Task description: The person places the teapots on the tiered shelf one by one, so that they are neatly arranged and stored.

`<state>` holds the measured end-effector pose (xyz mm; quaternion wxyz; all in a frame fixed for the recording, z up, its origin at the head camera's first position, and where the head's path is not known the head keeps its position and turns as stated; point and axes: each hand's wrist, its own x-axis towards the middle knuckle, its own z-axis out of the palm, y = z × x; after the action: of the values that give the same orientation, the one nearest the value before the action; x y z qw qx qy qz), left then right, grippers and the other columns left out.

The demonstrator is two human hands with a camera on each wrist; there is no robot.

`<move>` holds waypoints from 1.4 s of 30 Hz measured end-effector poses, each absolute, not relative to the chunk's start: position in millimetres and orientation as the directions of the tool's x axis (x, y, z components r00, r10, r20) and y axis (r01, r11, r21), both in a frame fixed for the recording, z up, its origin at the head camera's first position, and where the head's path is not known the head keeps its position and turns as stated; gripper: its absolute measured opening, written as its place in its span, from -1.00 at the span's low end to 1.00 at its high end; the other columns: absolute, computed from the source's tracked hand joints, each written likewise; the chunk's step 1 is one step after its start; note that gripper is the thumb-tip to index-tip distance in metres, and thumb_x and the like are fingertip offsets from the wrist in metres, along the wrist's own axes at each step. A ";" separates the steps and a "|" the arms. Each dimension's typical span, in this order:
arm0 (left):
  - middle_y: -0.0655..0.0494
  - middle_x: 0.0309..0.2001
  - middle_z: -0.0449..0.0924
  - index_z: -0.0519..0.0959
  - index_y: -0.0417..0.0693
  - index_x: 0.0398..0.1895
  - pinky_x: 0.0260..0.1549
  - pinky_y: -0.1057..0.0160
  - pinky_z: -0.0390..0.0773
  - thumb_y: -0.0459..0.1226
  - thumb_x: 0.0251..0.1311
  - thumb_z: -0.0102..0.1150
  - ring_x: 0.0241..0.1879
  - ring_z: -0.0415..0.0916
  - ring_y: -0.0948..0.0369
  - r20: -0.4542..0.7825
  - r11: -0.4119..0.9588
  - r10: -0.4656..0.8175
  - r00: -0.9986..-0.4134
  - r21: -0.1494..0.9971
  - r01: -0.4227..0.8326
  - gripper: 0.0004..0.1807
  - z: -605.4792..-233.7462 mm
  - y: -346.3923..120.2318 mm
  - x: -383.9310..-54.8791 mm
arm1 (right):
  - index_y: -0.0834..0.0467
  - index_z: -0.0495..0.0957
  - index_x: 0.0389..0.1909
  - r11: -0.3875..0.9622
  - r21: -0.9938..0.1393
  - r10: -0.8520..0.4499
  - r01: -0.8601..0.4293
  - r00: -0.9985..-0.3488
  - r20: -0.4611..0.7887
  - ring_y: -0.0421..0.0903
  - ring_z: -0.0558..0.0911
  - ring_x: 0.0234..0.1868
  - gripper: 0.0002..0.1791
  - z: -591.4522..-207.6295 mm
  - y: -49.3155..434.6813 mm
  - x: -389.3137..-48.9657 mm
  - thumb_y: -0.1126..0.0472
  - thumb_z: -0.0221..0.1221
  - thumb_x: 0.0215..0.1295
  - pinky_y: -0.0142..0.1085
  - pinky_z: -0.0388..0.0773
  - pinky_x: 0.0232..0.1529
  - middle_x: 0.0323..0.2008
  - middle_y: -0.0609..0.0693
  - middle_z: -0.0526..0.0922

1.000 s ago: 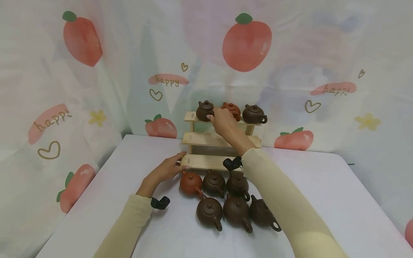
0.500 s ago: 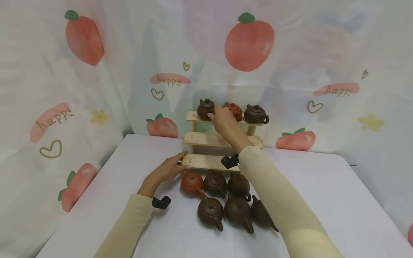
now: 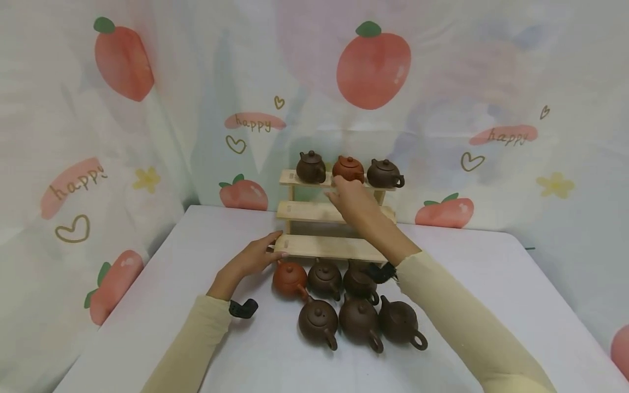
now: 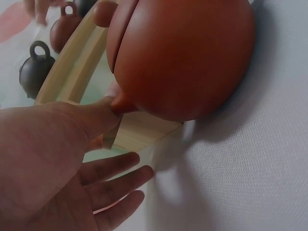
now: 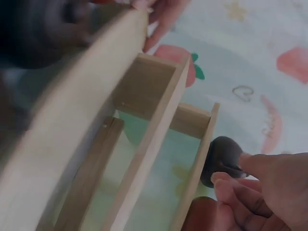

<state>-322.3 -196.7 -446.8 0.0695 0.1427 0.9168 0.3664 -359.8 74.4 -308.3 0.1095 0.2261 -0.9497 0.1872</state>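
The right hand [image 3: 355, 201], thumb and fingertips parted, hovers just beside a dark teapot [image 3: 309, 167] on the top shelf [image 3: 290, 177]; the left hand [image 3: 253, 257] pinches the bottom shelf [image 3: 329, 248] near a red teapot [image 3: 289, 279] on the worktop [image 3: 496, 278].

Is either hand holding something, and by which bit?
The left hand pinches the wooden stand by the left end of its bottom shelf. The right hand holds nothing; it is apart from the top-left teapot.
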 end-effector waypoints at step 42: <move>-0.34 0.47 0.39 0.11 -0.15 0.68 0.32 -0.19 0.50 -0.03 0.57 0.16 0.39 0.47 -0.20 -0.035 0.699 0.307 -0.951 0.686 0.201 -0.20 -447.3 -193.6 -321.2 | -0.01 0.48 -0.27 0.903 -0.375 -0.238 -0.210 -0.971 -0.030 -0.26 0.56 -0.38 -0.77 -446.5 238.8 -156.2 0.00 0.29 0.49 -0.20 0.54 -0.28 -0.46 -0.18 0.60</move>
<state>-321.2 -193.6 -447.3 0.0734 0.1382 0.9187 0.3625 -156.2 238.8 -446.5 -0.0376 0.1149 -0.9747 0.1878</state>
